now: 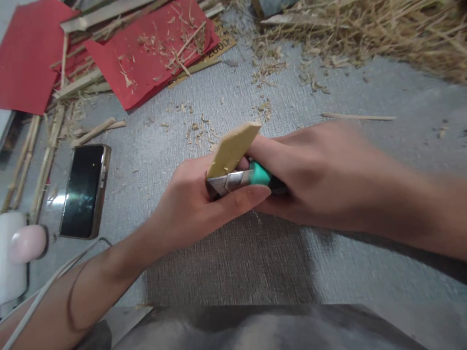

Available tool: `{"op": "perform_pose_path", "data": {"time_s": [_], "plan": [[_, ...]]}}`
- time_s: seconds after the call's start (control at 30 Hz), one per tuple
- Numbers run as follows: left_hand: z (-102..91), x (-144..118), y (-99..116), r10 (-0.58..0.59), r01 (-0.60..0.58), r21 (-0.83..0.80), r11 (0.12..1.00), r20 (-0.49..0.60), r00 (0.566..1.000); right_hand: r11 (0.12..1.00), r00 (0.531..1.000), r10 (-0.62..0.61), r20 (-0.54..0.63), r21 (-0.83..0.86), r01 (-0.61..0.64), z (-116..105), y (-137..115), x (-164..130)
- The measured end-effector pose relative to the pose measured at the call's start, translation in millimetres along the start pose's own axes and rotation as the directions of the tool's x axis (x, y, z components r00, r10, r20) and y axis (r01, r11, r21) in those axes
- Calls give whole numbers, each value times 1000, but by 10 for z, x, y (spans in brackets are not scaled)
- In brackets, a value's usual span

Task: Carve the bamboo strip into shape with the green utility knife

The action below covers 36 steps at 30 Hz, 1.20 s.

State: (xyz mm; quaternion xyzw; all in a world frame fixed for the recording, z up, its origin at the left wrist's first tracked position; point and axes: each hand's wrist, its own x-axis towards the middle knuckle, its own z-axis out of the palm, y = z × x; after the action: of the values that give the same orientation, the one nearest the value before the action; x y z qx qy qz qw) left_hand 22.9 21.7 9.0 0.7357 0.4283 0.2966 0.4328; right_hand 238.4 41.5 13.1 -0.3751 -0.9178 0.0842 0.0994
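Observation:
A flat, pale yellow strip of wood or bamboo point(233, 148) with an angled tip rises out of my left hand point(197, 192), whose fingers wrap round its lower part. My right hand point(310, 167) grips a utility knife point(260, 174) with a green and black handle. The knife's metal blade end points left and lies against the strip's lower part. My left thumb stretches along the knife near its green collar. The strip's lower end is hidden in my left hand, and most of the knife handle is covered by my right.
Red paper sheets point(153, 53) with shavings lie at the back left, among bamboo strips point(82, 83). A phone point(83, 190), a pink rounded case point(29, 244) and a white cable point(54, 279) are at left. A heap of shavings point(383, 36) covers the back right; a thin stick point(359, 116) lies before it.

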Motion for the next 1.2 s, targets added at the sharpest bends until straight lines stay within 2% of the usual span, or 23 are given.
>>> {"op": "perform_pose_path", "data": {"time_s": [0.27, 0.43, 0.67, 0.87, 1.2], "plan": [[-2, 3, 4, 30, -30, -1, 1000, 2, 1000, 998, 998, -45, -38, -43, 44, 3, -12, -14], [3, 9, -1, 67, -66, 60, 996, -19, 998, 998, 998, -39, -53, -44, 37, 23, 0, -12], [-4, 24, -42, 205, -203, 82, 976, -8, 979, 997, 995, -51, -82, -59, 47, 41, 6, -33], [-6, 22, -48, 207, -204, 114, 972, -12, 978, 996, 990, -69, -120, -56, 63, 67, 18, -34], [10, 3, -15, 144, -142, 92, 986, -18, 989, 999, 997, -29, -77, -43, 25, 35, -7, -7]]}}
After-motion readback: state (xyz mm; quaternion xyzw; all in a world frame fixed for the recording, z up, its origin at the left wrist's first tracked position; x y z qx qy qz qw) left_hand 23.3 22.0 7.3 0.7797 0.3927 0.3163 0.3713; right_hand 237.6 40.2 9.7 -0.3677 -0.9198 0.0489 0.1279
